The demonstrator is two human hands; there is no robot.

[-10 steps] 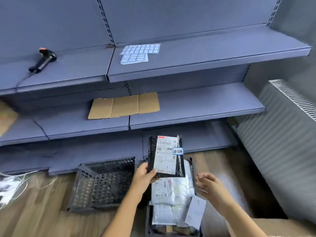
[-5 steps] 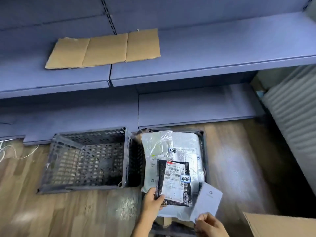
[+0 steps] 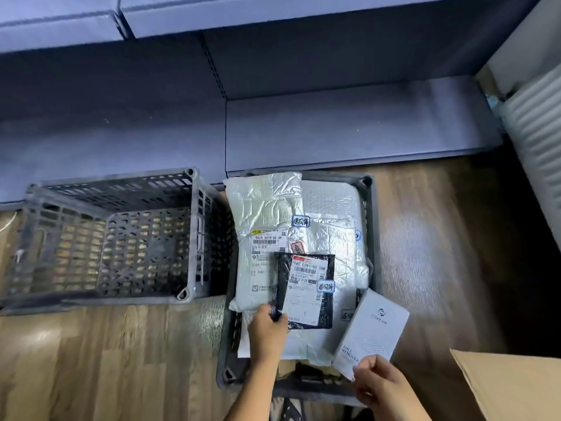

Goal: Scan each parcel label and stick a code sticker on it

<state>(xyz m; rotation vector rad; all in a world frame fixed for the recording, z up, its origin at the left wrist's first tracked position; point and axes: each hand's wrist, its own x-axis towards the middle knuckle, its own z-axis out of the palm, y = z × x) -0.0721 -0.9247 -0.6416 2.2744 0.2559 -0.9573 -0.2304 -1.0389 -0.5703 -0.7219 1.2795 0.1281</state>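
A small black parcel (image 3: 329,308) with a white label and a blue code sticker (image 3: 326,287) lies on top of the pile in the right crate (image 3: 372,238). My left hand (image 3: 267,332) pinches its lower left corner. Under it lie white and silver bubble mailers (image 3: 267,205), one with its own blue sticker (image 3: 300,221). My right hand (image 3: 376,381) grips the lower end of a white box marked LINT REMOVER (image 3: 372,329), which leans on the crate's right edge.
An empty dark slatted crate (image 3: 106,241) stands on the wooden floor to the left. Blue shelving (image 3: 334,129) runs along the back. A cardboard box (image 3: 513,387) sits at the lower right, and a white radiator (image 3: 537,126) is at the right.
The view has tilted down from the shelves to the crates. My left hand has lowered the black parcel onto the pile. My right hand has taken hold of the white box.
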